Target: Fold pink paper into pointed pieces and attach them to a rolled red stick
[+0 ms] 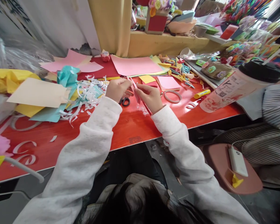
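Observation:
Both of my hands meet above the red table (123, 130). My left hand (118, 88) pinches the upper end of a folded piece of pink paper (137, 95). My right hand (151, 98) grips the same paper from the other side, thumb and fingers pressed together. A thin dark red stick or strip shows under the right palm; what it is I cannot make out. Black-handled scissors (124, 101) lie just beneath the left fingers, their blades hidden. Beyond the hands are yellow sticky notes (147, 79) and a stack of pink square paper (168, 83).
White paper shreds (90, 93) are heaped at left beside coloured sheets (37, 95). A large pink sheet (135, 65) lies at the back. To the right are a tape roll (172, 96), a yellow glue stick (202, 94), a tilted cup (233, 88) and a person's striped sleeve (276, 105).

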### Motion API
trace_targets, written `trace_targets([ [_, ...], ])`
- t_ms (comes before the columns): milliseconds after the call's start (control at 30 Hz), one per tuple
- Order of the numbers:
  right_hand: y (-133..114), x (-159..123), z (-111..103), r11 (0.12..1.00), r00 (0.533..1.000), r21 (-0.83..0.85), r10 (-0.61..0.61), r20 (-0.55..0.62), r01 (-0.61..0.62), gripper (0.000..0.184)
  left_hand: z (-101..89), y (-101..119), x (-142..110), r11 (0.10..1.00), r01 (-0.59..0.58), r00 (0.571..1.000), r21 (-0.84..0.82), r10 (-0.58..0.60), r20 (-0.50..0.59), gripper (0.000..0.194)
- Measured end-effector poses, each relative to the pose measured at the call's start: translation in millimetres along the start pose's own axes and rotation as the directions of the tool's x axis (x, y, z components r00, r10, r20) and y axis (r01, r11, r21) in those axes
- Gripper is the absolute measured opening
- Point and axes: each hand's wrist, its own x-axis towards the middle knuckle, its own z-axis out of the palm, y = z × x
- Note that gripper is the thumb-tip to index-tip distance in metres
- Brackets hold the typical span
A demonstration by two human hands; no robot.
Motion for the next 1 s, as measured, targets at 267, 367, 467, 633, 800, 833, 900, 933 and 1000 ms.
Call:
trace_targets([
  [267,0.6,-0.2,3.1,0.998,0.986,-0.065,-0.001,-0.165,-0.010,0.025,4.4,-3.1,0.9,1.000,-0.016,0.999,0.009,0.016,-0.048,0.014],
  [367,1.4,-0.2,3.0,1.000,0.981,-0.029,-0.014,-0.195,0.008,0.023,5.2,-0.8,-1.6,0.999,0.006,1.000,-0.048,-0.007,-0.027,0.014],
  [467,1.0,-0.2,2.6,1.000,0.980,0.021,-0.016,-0.198,0.021,0.021,5.5,1.7,-3.6,0.995,0.017,1.000,-0.095,-0.019,-0.016,0.013],
  [633,0.6,-0.1,1.7,0.999,0.975,0.028,-0.015,-0.222,0.022,0.023,5.6,1.9,-3.2,0.989,0.033,0.999,-0.143,-0.034,-0.010,0.013],
  [800,0.2,-1.2,-1.0,1.000,0.969,-0.029,-0.013,-0.248,0.006,0.027,6.0,0.5,-2.7,0.985,0.045,0.999,-0.167,-0.045,0.003,0.013],
  [833,0.4,-1.4,-1.4,0.999,0.968,-0.038,-0.014,-0.251,0.004,0.028,6.2,0.6,-3.0,0.984,0.048,0.999,-0.171,-0.048,0.004,0.013],
  [900,1.4,-1.6,-1.7,0.999,0.966,-0.046,-0.014,-0.259,0.002,0.029,6.6,1.3,-4.2,0.983,0.052,0.999,-0.177,-0.053,-0.001,0.013],
  [933,2.0,-1.5,-1.7,0.999,0.965,-0.044,-0.013,-0.261,0.002,0.029,6.9,1.9,-4.9,0.982,0.054,0.998,-0.179,-0.056,-0.004,0.013],
  [1000,3.2,-1.1,-1.6,1.000,0.964,-0.027,-0.010,-0.264,0.003,0.029,7.4,3.3,-6.4,0.981,0.062,0.998,-0.181,-0.064,-0.007,0.013],
])
